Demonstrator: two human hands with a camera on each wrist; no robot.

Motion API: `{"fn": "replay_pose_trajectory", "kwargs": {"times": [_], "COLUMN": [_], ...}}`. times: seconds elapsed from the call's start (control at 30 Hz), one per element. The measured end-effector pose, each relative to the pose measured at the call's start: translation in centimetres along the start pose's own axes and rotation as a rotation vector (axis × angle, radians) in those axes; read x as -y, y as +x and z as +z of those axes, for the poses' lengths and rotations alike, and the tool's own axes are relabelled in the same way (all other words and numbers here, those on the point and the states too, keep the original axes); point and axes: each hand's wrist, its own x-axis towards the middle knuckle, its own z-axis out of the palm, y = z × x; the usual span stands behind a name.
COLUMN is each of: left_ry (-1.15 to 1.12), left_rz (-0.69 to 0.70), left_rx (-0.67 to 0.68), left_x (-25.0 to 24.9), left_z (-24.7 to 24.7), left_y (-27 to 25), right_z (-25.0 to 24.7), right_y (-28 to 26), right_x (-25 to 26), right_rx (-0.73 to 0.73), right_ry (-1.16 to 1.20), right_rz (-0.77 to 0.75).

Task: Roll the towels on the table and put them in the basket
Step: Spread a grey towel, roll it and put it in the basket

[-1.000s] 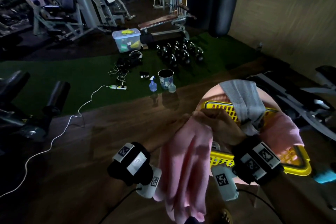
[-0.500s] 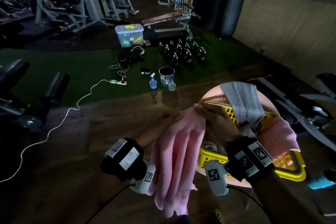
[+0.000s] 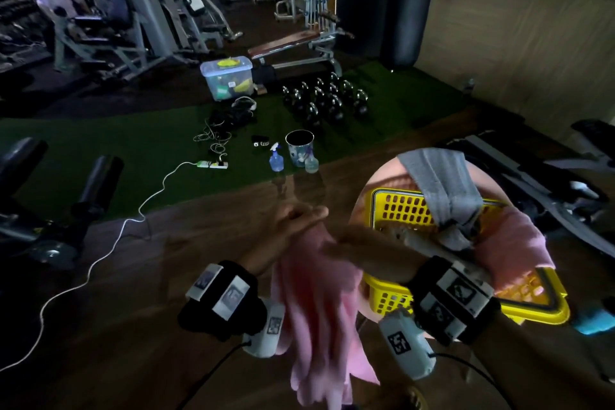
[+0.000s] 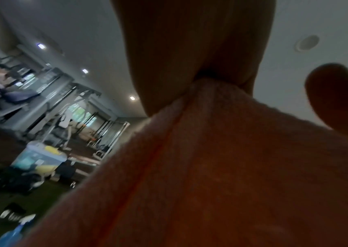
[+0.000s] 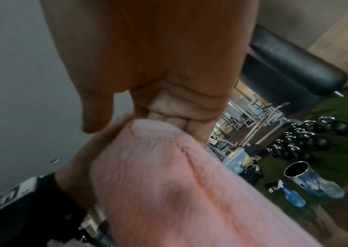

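Observation:
A pink towel [image 3: 319, 326] hangs in the air in front of me, left of the basket. My left hand [image 3: 299, 218] pinches its top edge, and the left wrist view shows the cloth [image 4: 232, 167] running up into the fingers [image 4: 190, 50]. Just right of and below it, my right hand [image 3: 359, 251] grips the same towel; its fingers [image 5: 179, 113] curl over the fabric [image 5: 190, 183]. The yellow basket [image 3: 399, 206] stands on a small round pink table [image 3: 376, 176]. A grey towel [image 3: 439, 183] and another pink towel [image 3: 512, 243] are draped over its rim.
On the floor ahead stand a blue spray bottle [image 3: 276, 160], a metal bucket [image 3: 299, 146], kettlebells [image 3: 326, 100], a clear storage box [image 3: 228, 80] and a white cable with power strip [image 3: 213, 164]. Exercise machines flank both sides. A person [image 3: 56, 0] is far left.
My two hands, together at the towel's top a second ago, have drawn slightly apart: the left went left, the right slid down and right along the edge. The towel still hangs.

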Motion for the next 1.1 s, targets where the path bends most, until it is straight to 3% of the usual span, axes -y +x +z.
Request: {"fn": "replay_pose_trajectory", "kwargs": {"times": [0.07,0.17,0.23,0.37,0.43,0.5,0.53,0.6,0.67,0.73,0.8,0.87,0.9,1.0,1.03,1.1], "left_ry": [-0.012,0.012,0.070,-0.048,-0.015,-0.013,-0.020,-0.071,-0.061,-0.031,-0.038,-0.064,-0.048,0.026,0.041,0.055], "left_rz": [-0.041,-0.101,-0.046,-0.014,-0.022,-0.045,-0.043,-0.027,-0.012,0.014,0.005,0.028,0.051,0.060,0.060,0.069], "left_rx": [0.045,0.086,0.086,0.011,0.041,0.045,0.040,-0.025,-0.023,0.006,0.014,0.018,0.010,0.040,0.063,0.059], "left_x": [0.0,0.2,0.1,-0.3,-0.3,0.1,0.2,-0.1,-0.9,-1.4,-1.4,-1.6,-1.9,-2.8,-2.8,-2.2], "left_z": [0.4,-0.2,-0.7,-0.7,-0.6,-0.6,-0.7,-0.9,-0.7,-0.4,-0.4,-0.8,-0.9,-1.1,-1.0,-1.1], "left_y": [0.4,0.2,0.2,1.4,1.2,1.1,1.2,1.7,2.2,2.2,2.1,2.2,2.4,2.9,2.9,2.6], "right_z": [0.0,-1.9,-2.3,-1.5,-2.7,-4.1,-4.2,-3.0,-1.5,-2.1,-3.7,-4.3,-3.9,-2.7,-3.1,-4.5], "right_y": [-0.3,0.0,0.2,-0.3,-0.3,0.1,0.3,0.6,0.7,1.0,1.2,1.5,1.7,1.9,1.8,1.5], "right_x": [0.6,0.8,0.7,1.7,2.2,1.6,1.5,1.1,1.0,1.1,1.8,2.0,2.1,2.0,2.2,2.9], "right_rx": [0.044,-0.196,-0.256,-0.016,-0.117,-0.332,-0.372,-0.269,-0.102,-0.160,-0.361,-0.447,-0.415,-0.111,-0.093,-0.258], "right_ry": [-0.017,0.356,0.470,0.050,0.105,0.335,0.418,0.393,0.151,0.130,0.301,0.380,0.342,0.040,0.026,0.166], "right_rz": [-0.018,-0.107,-0.102,-0.077,-0.121,-0.102,-0.082,-0.037,-0.050,-0.092,-0.078,-0.073,-0.069,-0.084,-0.110,-0.090]}}
